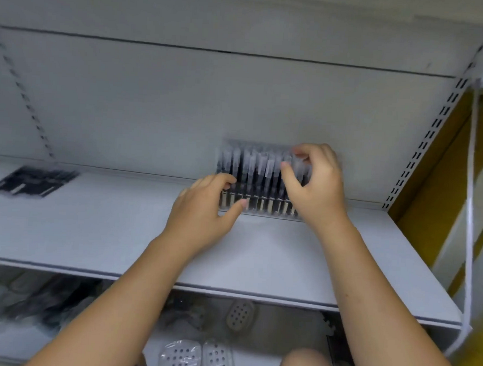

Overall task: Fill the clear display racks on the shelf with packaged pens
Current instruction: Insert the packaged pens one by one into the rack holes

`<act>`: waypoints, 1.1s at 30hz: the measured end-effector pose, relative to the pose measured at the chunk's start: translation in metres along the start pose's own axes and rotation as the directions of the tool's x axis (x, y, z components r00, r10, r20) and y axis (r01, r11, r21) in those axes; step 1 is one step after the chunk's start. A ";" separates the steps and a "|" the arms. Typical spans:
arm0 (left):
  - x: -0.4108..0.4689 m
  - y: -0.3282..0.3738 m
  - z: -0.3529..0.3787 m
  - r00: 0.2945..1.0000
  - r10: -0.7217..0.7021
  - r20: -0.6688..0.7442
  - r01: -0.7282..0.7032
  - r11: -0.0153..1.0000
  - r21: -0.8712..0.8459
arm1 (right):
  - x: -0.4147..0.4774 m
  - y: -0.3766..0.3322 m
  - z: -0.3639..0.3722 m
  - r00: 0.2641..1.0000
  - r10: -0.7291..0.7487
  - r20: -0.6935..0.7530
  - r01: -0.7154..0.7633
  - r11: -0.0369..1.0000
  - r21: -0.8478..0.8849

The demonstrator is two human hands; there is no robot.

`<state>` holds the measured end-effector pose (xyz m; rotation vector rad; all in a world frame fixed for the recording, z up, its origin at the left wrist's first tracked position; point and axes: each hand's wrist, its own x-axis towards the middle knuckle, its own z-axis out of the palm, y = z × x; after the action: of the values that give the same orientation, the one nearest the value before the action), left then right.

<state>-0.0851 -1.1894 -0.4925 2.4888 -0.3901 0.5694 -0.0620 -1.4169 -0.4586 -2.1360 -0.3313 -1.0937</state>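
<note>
At the far left of the frame a flat dark pack (33, 181) lies on the shelf (92, 231), well apart from where I'm working; it's too blurred for me to say what is in it.

Left of centre, my left hand (205, 206) grips the near left end of the rack (260, 181). The fingers (225, 183) are curled over its end and the thumb lies across its front edge. The rack stands at the back of the shelf, close to the rear panel, and looks nearly full of upright pens (252, 166) in clear sleeves.

Just right of centre, my right hand (316, 184) is over the rack's right end. Thumb and forefinger are nearly closed in a pinch on the sleeve tops there. Motion blur hides how many sleeves I have.

Risks as I judge them:
- The sleeves are slick and packed tight, so pushing one more in at the right could buckle it or lift its neighbours out.
- Pressing down with the right hand could slide the light rack or tip it backwards if my left grip slackens.
- A sleeve that springs free could drop off the front edge onto the perforated goods (197, 357) on the lower shelf.

At the far right stands the slotted upright (421, 153).
</note>
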 end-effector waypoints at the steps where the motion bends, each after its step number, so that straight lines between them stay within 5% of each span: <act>1: -0.002 -0.010 -0.013 1.000 -0.017 -0.015 0.018 1.000 0.018 | -0.001 -0.009 0.004 0.999 -0.026 0.030 0.026 1.000 0.000; 14: -0.046 -0.152 -0.139 0.954 -0.276 -0.117 0.298 0.915 0.271 | -0.024 -0.145 0.142 0.878 -0.209 0.431 0.166 0.977 0.135; 22: -0.047 -0.236 -0.160 0.847 -0.531 -0.034 0.491 0.756 0.432 | -0.032 -0.187 0.222 0.780 -0.253 0.572 0.190 0.967 0.168; 33: 0.005 -0.297 -0.163 0.776 -0.624 0.090 0.439 0.637 0.634 | -0.034 -0.187 0.269 0.702 -0.254 0.666 0.159 0.967 0.201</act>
<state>-0.0167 -0.8577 -0.5002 3.0866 0.5298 0.0319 -0.0145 -1.0944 -0.5035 -2.3535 -0.9839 -0.3086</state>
